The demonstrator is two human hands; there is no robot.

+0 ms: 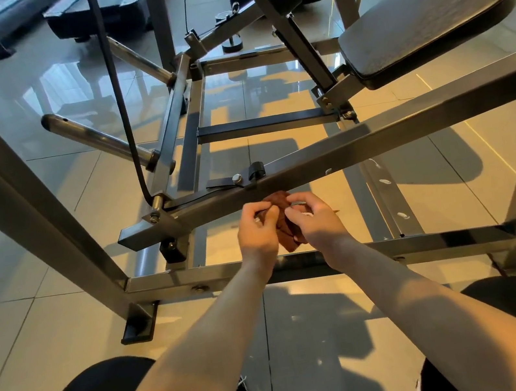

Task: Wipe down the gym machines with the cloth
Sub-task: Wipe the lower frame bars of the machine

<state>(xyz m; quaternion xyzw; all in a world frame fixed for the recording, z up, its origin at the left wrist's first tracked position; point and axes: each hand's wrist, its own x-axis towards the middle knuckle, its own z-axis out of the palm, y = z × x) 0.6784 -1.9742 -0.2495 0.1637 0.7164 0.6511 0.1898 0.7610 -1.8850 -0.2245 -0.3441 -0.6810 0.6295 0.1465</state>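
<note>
1. The left hand [257,231], just below the gym machine's slanted bar [360,144], curls its fingers round the cloth's left side.
2. The brown cloth [286,236] hangs bunched between both hands, just under that bar.
3. The right hand [316,223] pinches the cloth's right side.
4. A black seat pad [425,17] sits beyond the bar, rightward.

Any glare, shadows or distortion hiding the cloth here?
Head view: warm light casts hard shadows on the glossy floor, which mirrors the machine frame; wide-angle bowing bends the edges; the cloth, held by left hand and right hand, is dark but sharp.
</note>
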